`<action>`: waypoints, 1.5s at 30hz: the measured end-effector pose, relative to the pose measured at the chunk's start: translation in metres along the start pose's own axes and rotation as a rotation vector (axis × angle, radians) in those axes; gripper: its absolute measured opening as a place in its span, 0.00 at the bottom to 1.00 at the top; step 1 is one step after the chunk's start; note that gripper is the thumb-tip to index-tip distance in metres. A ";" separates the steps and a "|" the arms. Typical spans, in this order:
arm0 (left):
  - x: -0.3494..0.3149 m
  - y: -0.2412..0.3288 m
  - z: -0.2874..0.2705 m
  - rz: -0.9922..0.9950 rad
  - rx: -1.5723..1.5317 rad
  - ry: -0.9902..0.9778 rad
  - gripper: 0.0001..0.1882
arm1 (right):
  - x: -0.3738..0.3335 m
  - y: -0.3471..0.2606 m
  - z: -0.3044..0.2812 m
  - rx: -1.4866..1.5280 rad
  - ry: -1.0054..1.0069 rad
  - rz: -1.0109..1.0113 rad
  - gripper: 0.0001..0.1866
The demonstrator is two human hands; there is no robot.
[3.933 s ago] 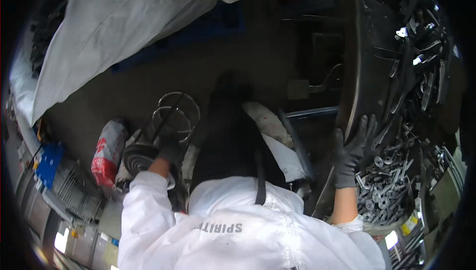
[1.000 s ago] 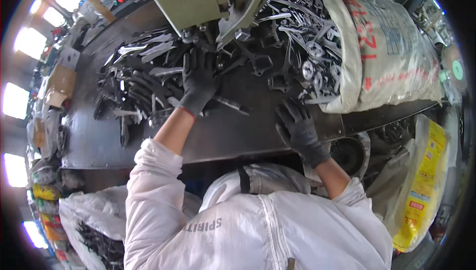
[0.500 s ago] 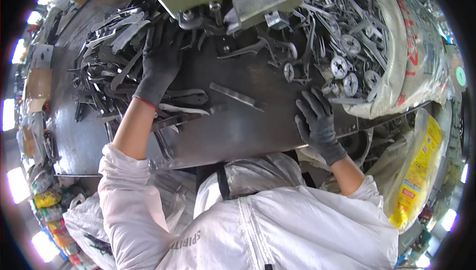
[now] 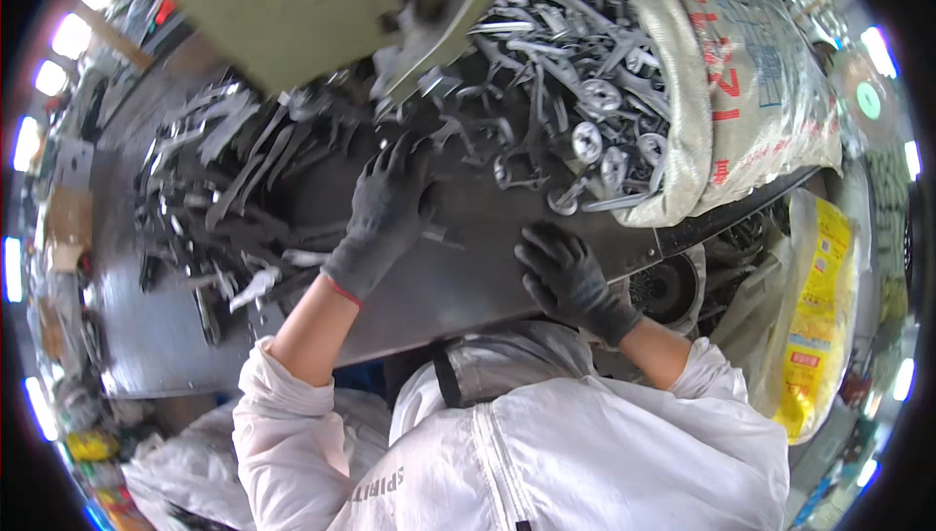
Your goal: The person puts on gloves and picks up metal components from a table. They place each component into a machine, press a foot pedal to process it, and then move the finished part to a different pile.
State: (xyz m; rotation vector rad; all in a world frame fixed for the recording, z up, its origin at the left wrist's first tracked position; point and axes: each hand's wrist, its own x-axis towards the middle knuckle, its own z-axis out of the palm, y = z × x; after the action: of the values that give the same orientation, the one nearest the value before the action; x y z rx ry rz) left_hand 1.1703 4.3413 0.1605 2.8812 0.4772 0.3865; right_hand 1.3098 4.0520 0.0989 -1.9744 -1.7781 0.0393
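Observation:
My left hand (image 4: 382, 214), in a dark grey glove, reaches over the metal table below the machine head. Its fingers point forward, stretched out, and I see nothing held in them. Close to its thumb lies a thin metal strip (image 4: 444, 236), partly hidden by the hand. My right hand (image 4: 568, 280), gloved alike, hovers near the table's front edge with its fingers apart and slightly bent, holding nothing. Left of my left hand spreads a pile of grey metal handle-shaped pieces (image 4: 229, 204), blurred. Loose curved metal parts (image 4: 502, 131) lie ahead of my hands.
A pale green machine body (image 4: 292, 9) overhangs the far side of the dark metal table (image 4: 419, 287). At the right, a woven sack (image 4: 751, 92) lies with its mouth spilling silvery metal parts (image 4: 595, 97). Below it stand a round container (image 4: 668, 287) and a yellow-printed bag (image 4: 814, 316).
My left hand has moved right, away from the handle pile to the table's middle. My right hand has shifted left and nearer to me. The whole view has turned somewhat.

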 end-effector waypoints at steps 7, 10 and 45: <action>0.089 0.025 0.037 0.071 0.091 -0.006 0.32 | 0.012 0.050 -0.036 0.014 0.078 0.076 0.24; 0.111 0.047 0.058 0.000 -0.022 -0.104 0.30 | 0.012 0.061 -0.032 0.008 0.120 0.057 0.23; -0.149 -0.033 -0.037 -0.095 -0.446 0.264 0.16 | 0.267 -0.041 -0.051 -0.621 -0.513 -0.084 0.20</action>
State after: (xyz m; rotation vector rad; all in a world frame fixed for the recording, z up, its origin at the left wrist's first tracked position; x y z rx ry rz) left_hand 1.0139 4.3269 0.1549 2.3794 0.4931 0.7561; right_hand 1.3306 4.2891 0.2363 -2.4721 -2.4215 -0.0443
